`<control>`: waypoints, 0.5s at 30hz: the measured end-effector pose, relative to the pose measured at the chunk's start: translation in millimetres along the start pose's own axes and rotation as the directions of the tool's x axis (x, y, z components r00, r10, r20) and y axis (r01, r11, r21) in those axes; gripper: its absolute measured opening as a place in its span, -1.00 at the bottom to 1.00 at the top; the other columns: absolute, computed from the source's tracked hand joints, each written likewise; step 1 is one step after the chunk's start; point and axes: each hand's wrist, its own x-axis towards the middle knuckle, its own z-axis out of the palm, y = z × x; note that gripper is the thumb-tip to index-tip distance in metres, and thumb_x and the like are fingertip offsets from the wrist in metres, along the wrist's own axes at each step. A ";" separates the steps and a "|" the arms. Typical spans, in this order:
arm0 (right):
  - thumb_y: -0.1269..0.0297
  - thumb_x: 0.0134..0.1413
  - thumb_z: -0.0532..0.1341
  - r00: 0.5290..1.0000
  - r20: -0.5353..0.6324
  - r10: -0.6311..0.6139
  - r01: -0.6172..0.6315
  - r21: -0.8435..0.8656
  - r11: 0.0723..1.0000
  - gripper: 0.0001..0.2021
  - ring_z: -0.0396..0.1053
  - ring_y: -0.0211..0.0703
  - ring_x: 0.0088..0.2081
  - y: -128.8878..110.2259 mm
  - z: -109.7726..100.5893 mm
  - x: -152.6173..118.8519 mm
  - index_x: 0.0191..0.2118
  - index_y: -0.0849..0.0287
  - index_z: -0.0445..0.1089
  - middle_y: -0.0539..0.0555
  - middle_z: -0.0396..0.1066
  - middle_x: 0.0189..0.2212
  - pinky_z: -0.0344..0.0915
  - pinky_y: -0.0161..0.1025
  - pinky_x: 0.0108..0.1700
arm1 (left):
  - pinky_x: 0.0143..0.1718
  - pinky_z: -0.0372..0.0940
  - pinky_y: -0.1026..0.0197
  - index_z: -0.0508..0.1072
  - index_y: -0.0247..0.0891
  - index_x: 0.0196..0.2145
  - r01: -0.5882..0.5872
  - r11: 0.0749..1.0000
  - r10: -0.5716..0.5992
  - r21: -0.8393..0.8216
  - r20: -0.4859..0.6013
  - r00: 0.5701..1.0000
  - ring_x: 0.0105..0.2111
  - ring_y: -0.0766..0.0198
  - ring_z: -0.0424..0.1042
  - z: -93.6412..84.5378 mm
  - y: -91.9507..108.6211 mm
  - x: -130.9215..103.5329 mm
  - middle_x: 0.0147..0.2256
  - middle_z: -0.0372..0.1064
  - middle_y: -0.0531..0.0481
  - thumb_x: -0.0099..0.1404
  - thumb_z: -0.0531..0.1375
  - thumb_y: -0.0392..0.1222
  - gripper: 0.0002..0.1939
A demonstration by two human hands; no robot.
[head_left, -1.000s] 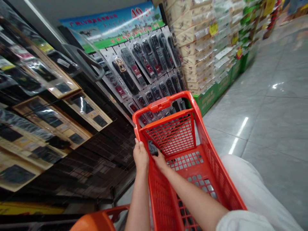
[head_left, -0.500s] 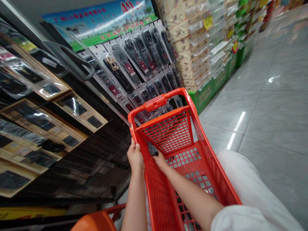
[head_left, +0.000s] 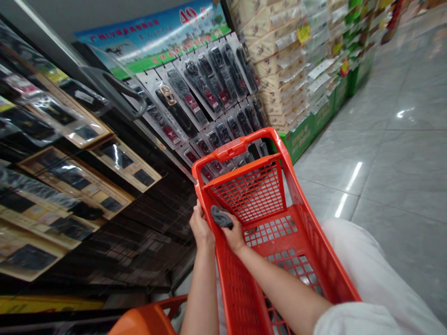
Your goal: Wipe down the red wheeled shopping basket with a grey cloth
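A red plastic shopping cart [head_left: 262, 242] with grid walls stands tilted across the head view. My left hand [head_left: 202, 229] grips the outer side of its left wall, with the fingertips partly hidden. Inside the basket, my right hand [head_left: 233, 234] holds a bunched dark grey cloth [head_left: 220, 216] against the inner face of that same wall. The raised grid flap [head_left: 249, 188] is just beyond the cloth, below the cart's handle [head_left: 233, 148].
Packaged belts [head_left: 176, 109] hang on a rack ahead, and boxed goods [head_left: 122, 156] line the shelf at left. Stacked cartons [head_left: 279, 70] stand on a green base. Grey floor tiles [head_left: 394, 172] lie at right; an orange plastic object [head_left: 143, 321] is at bottom left.
My right hand and the grey cloth have come up the inner wall, so more of the cloth shows. My left hand stays at the wall, its thumb less visible. The view has shifted slightly.
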 end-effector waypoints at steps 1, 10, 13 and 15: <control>0.36 -0.13 0.21 0.997 -0.050 0.064 -0.067 -0.073 0.995 -0.63 0.45 0.00 -0.02 5.1 -7.2 -5.3 -0.11 0.15 0.53 0.11 0.54 -0.08 0.28 -0.06 0.16 | 0.14 0.29 0.04 0.48 -0.38 0.07 0.015 1.000 -0.015 0.006 0.023 1.000 0.02 0.13 0.48 0.7 1.5 -2.2 -0.01 0.50 -0.21 0.47 -0.10 -0.15 -0.53; 0.27 -0.07 0.27 0.991 0.131 -0.024 -0.003 0.205 0.979 -0.46 0.29 -0.09 0.21 -27.1 20.6 23.3 0.13 0.06 0.39 0.02 0.38 0.16 0.13 -0.09 0.30 | 0.19 0.23 0.10 0.37 -0.43 0.18 -0.027 0.996 0.020 0.088 0.074 0.997 0.10 0.13 0.41 -0.8 -2.8 0.6 0.09 0.40 -0.26 0.49 -0.24 -0.01 -0.38; 0.29 -0.08 0.27 0.990 0.118 0.073 -0.091 0.158 0.983 -0.51 0.37 -0.06 0.13 -20.9 14.4 22.9 0.06 0.09 0.44 0.05 0.47 0.06 0.20 -0.06 0.25 | 0.19 0.23 0.10 0.39 -0.40 0.17 -0.069 0.991 0.055 0.112 0.122 0.991 0.11 0.13 0.40 -5.0 -8.4 7.0 0.10 0.40 -0.25 0.49 -0.25 0.02 -0.37; 0.32 -0.09 0.24 0.977 0.064 0.201 -0.205 0.058 0.977 -0.57 0.46 -0.06 0.01 -14.0 8.9 21.9 0.00 0.07 0.47 0.03 0.55 -0.08 0.29 -0.06 0.17 | 0.20 0.21 0.11 0.41 -0.35 0.16 -0.123 0.979 0.095 0.162 0.174 0.980 0.14 0.13 0.38 -8.2 -11.7 10.7 0.10 0.40 -0.21 0.48 -0.23 0.08 -0.36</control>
